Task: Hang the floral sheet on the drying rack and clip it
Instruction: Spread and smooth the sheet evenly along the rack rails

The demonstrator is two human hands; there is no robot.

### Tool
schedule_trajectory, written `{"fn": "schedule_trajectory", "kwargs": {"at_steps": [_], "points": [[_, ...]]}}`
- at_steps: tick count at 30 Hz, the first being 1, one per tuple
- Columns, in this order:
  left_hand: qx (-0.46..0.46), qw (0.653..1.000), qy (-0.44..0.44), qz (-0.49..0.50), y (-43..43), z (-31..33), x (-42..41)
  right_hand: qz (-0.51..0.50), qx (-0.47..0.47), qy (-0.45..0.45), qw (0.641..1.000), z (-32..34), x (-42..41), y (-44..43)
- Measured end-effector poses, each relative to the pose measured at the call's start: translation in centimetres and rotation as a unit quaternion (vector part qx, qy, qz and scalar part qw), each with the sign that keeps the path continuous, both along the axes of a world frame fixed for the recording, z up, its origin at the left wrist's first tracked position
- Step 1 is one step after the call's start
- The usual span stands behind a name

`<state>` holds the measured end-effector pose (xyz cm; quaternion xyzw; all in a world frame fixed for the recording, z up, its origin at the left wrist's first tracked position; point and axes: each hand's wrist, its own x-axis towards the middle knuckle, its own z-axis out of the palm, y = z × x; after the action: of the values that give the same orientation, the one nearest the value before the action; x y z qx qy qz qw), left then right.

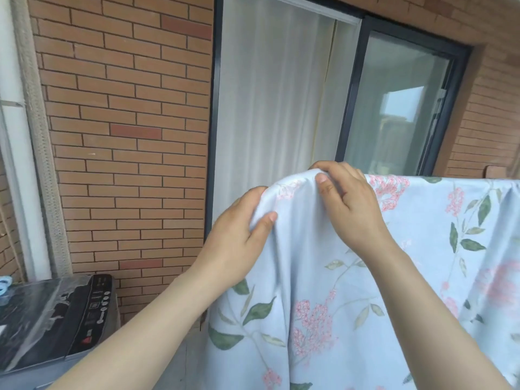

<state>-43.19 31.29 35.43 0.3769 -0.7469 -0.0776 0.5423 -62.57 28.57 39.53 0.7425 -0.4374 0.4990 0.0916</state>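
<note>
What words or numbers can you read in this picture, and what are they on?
No text can be read.
The control panel of the washing machine: white markings, too blurred to read.
Its red label: too blurred to read.
The floral sheet: only flowers and leaves, no words.

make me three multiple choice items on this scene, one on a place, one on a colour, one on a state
1. Where does the washer stand?
A) lower left B) upper right C) centre
2. What ground colour has the sheet?
A) yellow B) pale blue C) black
3. What does the left hand do?
A) hangs idle B) holds a clip C) grips the sheet

Answers: 1 A, it sits low at the left by the brick wall; 2 B, the cloth is pale blue behind its print; 3 C, it pinches the sheet at its top edge.
</note>
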Motion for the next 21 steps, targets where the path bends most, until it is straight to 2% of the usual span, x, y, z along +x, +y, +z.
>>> {"fn": "schedule_trajectory", "kwargs": {"at_steps": [5,8,11,15,21], "points": [[0.06,0.99,-0.018,-0.124,-0.5,-2.1,5.0,-0.069,0.031,-0.027,0.997,-0.7,2.9,2.6],[0.111,0.971,-0.028,-0.21,-1.0,-4.7,8.7,-0.095,0.033,-0.107,0.989,-2.3,6.5,5.8],[0.172,0.946,-0.037,-0.271,-1.4,-7.5,11.8,-0.125,0.083,-0.134,0.98,-5.2,10.5,8.4],[0.205,0.934,-0.049,-0.288,-2.0,-10.2,13.9,-0.179,0.159,-0.135,0.962,-8.7,14.0,11.0],[0.209,0.939,-0.075,-0.264,-2.4,-13.6,15.3,-0.215,0.22,-0.17,0.936,-13.0,16.3,14.2]]}}
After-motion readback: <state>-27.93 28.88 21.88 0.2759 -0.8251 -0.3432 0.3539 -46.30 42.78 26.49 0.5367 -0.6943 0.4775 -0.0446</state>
